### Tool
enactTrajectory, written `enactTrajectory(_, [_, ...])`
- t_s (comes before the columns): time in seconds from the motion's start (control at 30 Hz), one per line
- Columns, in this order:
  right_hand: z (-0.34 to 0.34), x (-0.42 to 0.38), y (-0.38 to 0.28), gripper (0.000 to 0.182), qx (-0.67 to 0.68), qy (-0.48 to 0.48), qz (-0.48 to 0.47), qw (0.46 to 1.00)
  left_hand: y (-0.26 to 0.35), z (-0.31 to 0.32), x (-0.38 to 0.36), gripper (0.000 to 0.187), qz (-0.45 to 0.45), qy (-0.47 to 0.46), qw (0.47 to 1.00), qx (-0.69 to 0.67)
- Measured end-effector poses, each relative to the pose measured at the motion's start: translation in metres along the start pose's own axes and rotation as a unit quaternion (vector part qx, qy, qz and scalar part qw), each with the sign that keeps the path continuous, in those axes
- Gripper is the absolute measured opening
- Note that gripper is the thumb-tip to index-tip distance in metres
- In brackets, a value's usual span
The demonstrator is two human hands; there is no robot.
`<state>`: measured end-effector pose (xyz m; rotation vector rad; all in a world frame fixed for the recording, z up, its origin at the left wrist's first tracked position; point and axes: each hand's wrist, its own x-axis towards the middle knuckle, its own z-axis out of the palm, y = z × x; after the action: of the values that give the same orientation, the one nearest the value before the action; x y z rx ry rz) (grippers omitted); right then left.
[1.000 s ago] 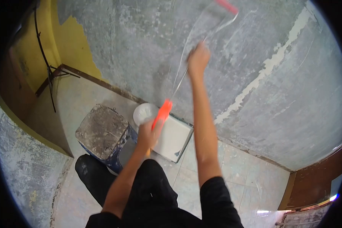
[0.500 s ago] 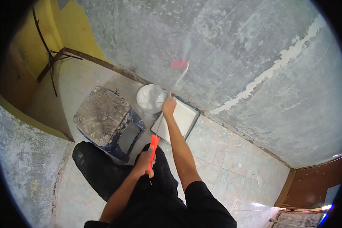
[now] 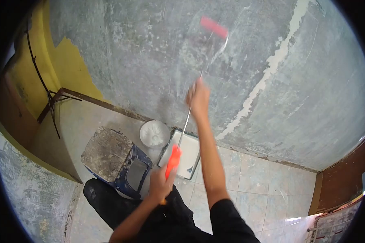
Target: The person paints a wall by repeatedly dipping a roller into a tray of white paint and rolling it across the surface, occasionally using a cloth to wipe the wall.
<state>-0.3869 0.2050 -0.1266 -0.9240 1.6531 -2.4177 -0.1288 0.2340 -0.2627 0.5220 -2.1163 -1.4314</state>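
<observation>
A paint roller (image 3: pixel 215 27) with a pinkish-red sleeve is lifted against the grey wall (image 3: pixel 150 60), slightly blurred by motion. My left hand (image 3: pixel 161 185) is closed around its orange handle (image 3: pixel 173 161), low in front of my lap. Further up, the fingers of my right hand (image 3: pixel 198 99) wrap the thin metal rod. Below the rod lies a paint tray (image 3: pixel 195 165) holding white paint, partly covered by the handle and rod. Beside the tray, to its left, stands a round white bucket (image 3: pixel 157 148).
A blue stool (image 3: pixel 123 178) with a paint-crusted top (image 3: pixel 107 152) stands left of the tray. At the far left, a thin black stand (image 3: pixel 50 97) is near the yellow wall section (image 3: pixel 71 69). A pale ragged strip (image 3: pixel 267 73) runs down the grey wall. Tiled floor (image 3: pixel 251 178) extends right.
The roller has risen up the wall and shifted right, its sleeve tilting. My right hand has moved up with the rod, away from the tray. The view has tipped upward.
</observation>
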Motion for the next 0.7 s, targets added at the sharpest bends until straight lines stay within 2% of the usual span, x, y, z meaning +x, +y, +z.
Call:
enactTrajectory(0.07, [0.018,0.054,-0.065,0.048,0.034,-0.014,-0.061,0.997,0.049,-0.005,0.055,0.029,0.101,0.034,0.994,-0.001])
enactTrajectory(0.1, [0.023,0.080,-0.082,0.047,0.008,-0.008,-0.103,0.995,0.066,-0.007,0.081,0.031,0.096,0.022,0.995,-0.002])
enactTrajectory(0.17, [0.026,0.121,-0.095,0.047,0.022,0.008,-0.079,0.997,0.083,-0.005,0.115,0.036,0.055,-0.016,0.998,-0.030])
enactTrajectory(0.23, [0.013,0.143,-0.064,0.047,-0.092,0.049,-0.125,0.987,0.084,0.000,0.131,0.041,-0.020,-0.071,0.994,-0.080])
enactTrajectory(0.3, [-0.001,0.145,-0.018,0.050,-0.180,0.081,-0.160,0.967,0.045,0.016,0.125,0.043,0.002,-0.047,0.998,-0.049])
enactTrajectory(0.4, [-0.026,0.081,0.067,0.057,-0.263,0.093,-0.151,0.948,-0.022,0.029,0.072,0.047,-0.010,-0.033,0.999,0.035])
enactTrajectory(0.43, [-0.028,0.046,0.093,0.056,-0.251,0.100,-0.087,0.959,-0.030,0.027,0.046,0.048,-0.052,-0.035,0.997,0.049])
enactTrajectory(0.47, [-0.031,0.009,0.119,0.056,-0.291,0.103,-0.061,0.949,-0.039,0.025,0.018,0.049,-0.093,-0.038,0.993,0.063])
enactTrajectory(0.53, [-0.040,-0.057,0.174,0.057,-0.301,0.083,0.023,0.950,-0.082,0.029,-0.034,0.051,-0.226,-0.079,0.971,0.003])
enactTrajectory(0.57, [-0.046,-0.087,0.212,0.058,-0.325,0.074,0.058,0.941,-0.098,0.029,-0.051,0.051,-0.268,-0.088,0.959,0.000])
enactTrajectory(0.6, [-0.051,-0.118,0.256,0.057,-0.382,0.103,0.054,0.917,-0.110,0.029,-0.066,0.052,-0.309,-0.097,0.946,-0.004])
enactTrajectory(0.63, [-0.063,-0.144,0.283,0.056,-0.378,0.045,0.180,0.907,-0.117,0.027,-0.075,0.053,-0.346,-0.105,0.932,-0.011])
enactTrajectory(0.7, [-0.085,-0.199,0.366,0.053,-0.380,0.170,0.180,0.891,-0.119,0.015,-0.083,0.054,-0.362,-0.134,0.923,0.000])
